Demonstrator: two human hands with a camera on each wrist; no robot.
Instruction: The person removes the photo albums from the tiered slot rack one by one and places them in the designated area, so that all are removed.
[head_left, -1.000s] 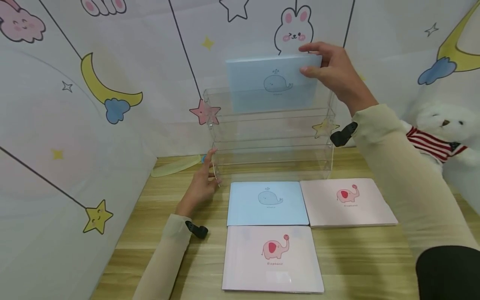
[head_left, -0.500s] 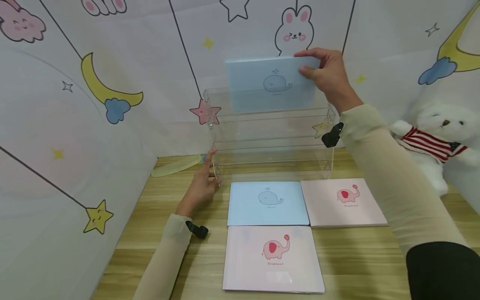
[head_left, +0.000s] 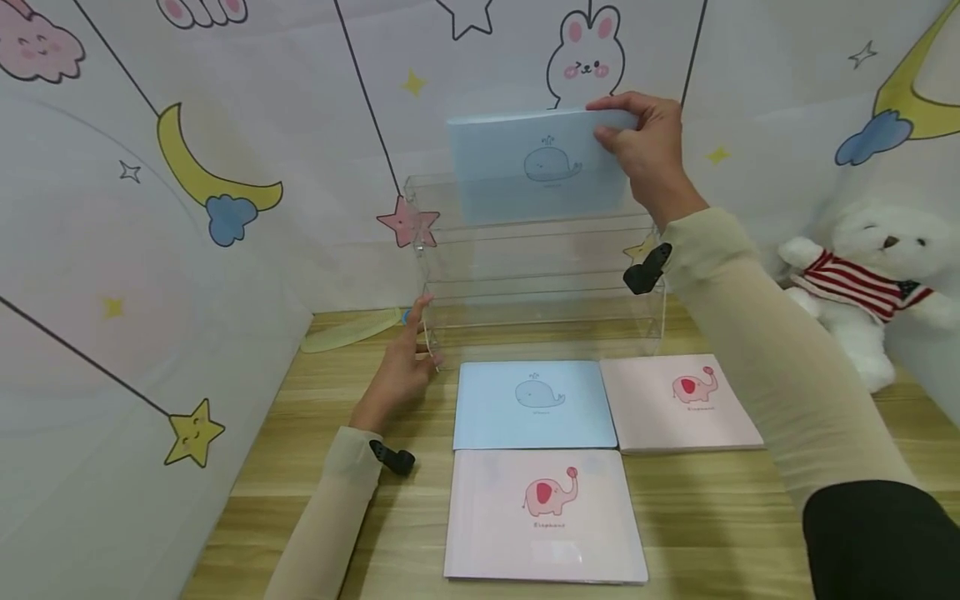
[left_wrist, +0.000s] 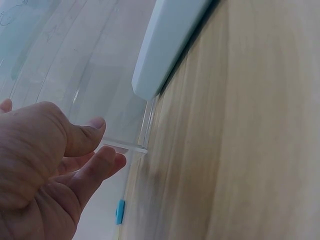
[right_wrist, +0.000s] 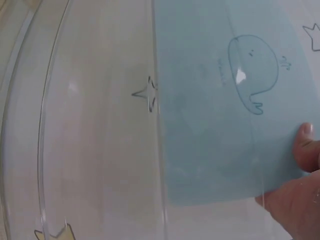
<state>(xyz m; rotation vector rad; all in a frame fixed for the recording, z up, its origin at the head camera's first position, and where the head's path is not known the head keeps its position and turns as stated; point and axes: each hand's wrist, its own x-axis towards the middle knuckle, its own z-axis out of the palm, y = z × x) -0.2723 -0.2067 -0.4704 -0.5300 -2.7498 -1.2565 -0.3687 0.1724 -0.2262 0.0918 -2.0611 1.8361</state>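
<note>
A blue book (head_left: 502, 167) with a whale drawn on its cover stands upright in the top tier of a clear acrylic rack (head_left: 540, 308). My right hand (head_left: 651, 150) pinches the book's upper right corner, thumb on the cover and fingers over the top edge; in the right wrist view the book (right_wrist: 210, 150) shows partly through the rack's clear front. My left hand (head_left: 401, 367) holds the lower left side of the rack. In the left wrist view, the thumb and fingers of that hand (left_wrist: 55, 160) lie on either side of the clear panel.
In front of the rack lie another blue whale book (head_left: 487, 408), a pink elephant book (head_left: 645, 408) and a second pink elephant book (head_left: 495, 533). A pale yellow comb (head_left: 352, 331) lies left of the rack. A white teddy bear (head_left: 870, 350) sits at the right.
My right hand has slid left along the top edge of the upright blue book. The book itself stays in nearly the same place. My left hand keeps its hold on the rack.
</note>
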